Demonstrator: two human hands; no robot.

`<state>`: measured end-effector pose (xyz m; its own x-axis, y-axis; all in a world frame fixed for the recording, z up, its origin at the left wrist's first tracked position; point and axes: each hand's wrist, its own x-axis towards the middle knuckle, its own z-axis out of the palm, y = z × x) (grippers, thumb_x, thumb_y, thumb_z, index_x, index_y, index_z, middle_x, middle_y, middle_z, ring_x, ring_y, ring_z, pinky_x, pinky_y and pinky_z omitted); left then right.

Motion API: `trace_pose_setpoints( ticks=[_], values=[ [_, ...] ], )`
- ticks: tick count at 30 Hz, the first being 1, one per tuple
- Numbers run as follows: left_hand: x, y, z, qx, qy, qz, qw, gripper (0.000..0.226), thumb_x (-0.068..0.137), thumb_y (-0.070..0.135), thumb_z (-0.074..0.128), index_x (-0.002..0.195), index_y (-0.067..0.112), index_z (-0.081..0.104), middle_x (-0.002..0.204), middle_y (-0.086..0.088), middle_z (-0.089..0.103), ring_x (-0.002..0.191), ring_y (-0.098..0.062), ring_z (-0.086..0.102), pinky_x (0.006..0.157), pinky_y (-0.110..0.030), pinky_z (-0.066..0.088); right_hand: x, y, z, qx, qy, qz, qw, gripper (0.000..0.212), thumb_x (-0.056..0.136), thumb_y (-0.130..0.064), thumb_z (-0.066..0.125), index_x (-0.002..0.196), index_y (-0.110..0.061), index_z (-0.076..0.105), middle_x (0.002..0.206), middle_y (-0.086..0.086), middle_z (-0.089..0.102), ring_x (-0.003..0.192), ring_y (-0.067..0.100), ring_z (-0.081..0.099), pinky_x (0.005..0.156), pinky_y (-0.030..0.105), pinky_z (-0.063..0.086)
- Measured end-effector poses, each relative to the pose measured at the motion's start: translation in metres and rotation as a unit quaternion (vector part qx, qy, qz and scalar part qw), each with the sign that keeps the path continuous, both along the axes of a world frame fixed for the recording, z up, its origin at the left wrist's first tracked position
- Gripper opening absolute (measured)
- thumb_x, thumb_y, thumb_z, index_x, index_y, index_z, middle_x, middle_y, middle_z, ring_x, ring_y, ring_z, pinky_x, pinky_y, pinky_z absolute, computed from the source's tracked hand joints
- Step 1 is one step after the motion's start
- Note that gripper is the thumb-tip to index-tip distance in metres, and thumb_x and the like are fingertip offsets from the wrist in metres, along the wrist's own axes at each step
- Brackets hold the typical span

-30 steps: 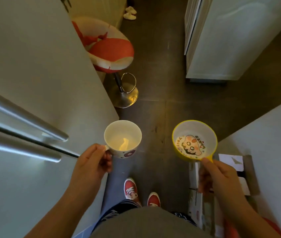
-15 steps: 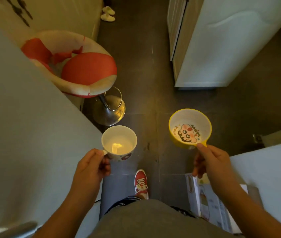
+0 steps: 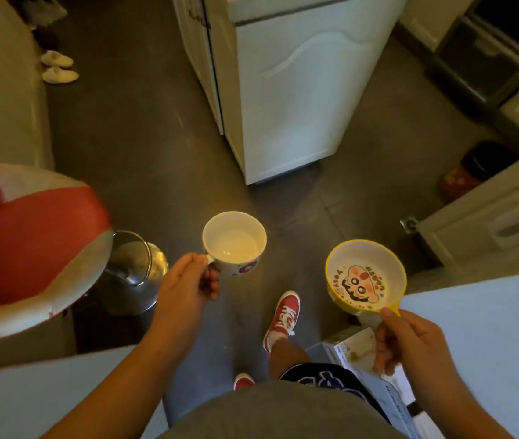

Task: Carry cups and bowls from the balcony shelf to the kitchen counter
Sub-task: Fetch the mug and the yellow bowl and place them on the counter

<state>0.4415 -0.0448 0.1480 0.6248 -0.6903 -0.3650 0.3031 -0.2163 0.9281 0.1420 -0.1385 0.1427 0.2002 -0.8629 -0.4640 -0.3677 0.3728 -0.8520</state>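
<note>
My left hand (image 3: 185, 285) grips the handle of a white cup (image 3: 234, 242) with red marks on its side, held upright and empty over the dark floor. My right hand (image 3: 410, 340) pinches the rim tab of a yellow bowl (image 3: 365, 275) with a cartoon face printed inside, tilted slightly toward me. Both are carried in front of my waist, about a hand's width apart.
A red and white bar stool (image 3: 33, 248) with a chrome base (image 3: 134, 274) stands at the left. A white cabinet (image 3: 286, 90) is ahead, another white unit (image 3: 489, 223) at the right. White slippers (image 3: 58, 66) lie far left. My red shoe (image 3: 285, 313) steps forward on the floor.
I have walked forward past the grey fridge, which has left the view. The stool has slid to my left and the white cabinet is closer. Both hands keep their holds.
</note>
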Motion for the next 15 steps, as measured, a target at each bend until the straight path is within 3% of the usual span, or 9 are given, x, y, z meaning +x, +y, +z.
trace_pose_setpoints(
  ticks=[8,12,15],
  values=[
    [0.035,-0.155,-0.001,0.002,0.009,-0.061,0.998,0.05,0.098,0.012,0.042,0.056,0.026,0.065,0.055,0.002,0.058,0.054,-0.01,0.053,0.055,-0.029,0.044,0.03,-0.117,-0.015,0.021,0.005,-0.06,0.998,0.044,0.096,-0.022,0.052,0.058,-0.001,0.057,0.047,0.017,0.057,0.035,0.03,0.055,0.037,0.028,0.043],
    [0.066,-0.204,-0.001,0.013,0.022,-0.058,0.998,0.031,0.086,0.027,0.051,0.058,0.024,0.064,0.057,0.0,0.058,0.054,-0.011,0.053,0.053,-0.03,0.042,0.066,-0.185,-0.007,0.032,-0.022,-0.064,0.997,0.039,0.096,-0.019,0.053,0.062,0.001,0.056,0.044,0.009,0.056,0.032,0.024,0.053,0.041,0.031,0.04],
    [0.098,-0.235,-0.009,0.02,0.012,-0.059,0.998,0.027,0.083,0.032,0.054,0.059,0.023,0.064,0.057,-0.001,0.058,0.055,-0.012,0.053,0.051,-0.028,0.044,0.099,-0.233,-0.005,0.02,-0.019,-0.055,0.998,0.038,0.096,-0.019,0.053,0.062,-0.001,0.056,0.044,0.008,0.057,0.03,0.022,0.055,0.035,0.026,0.038]
  ],
)
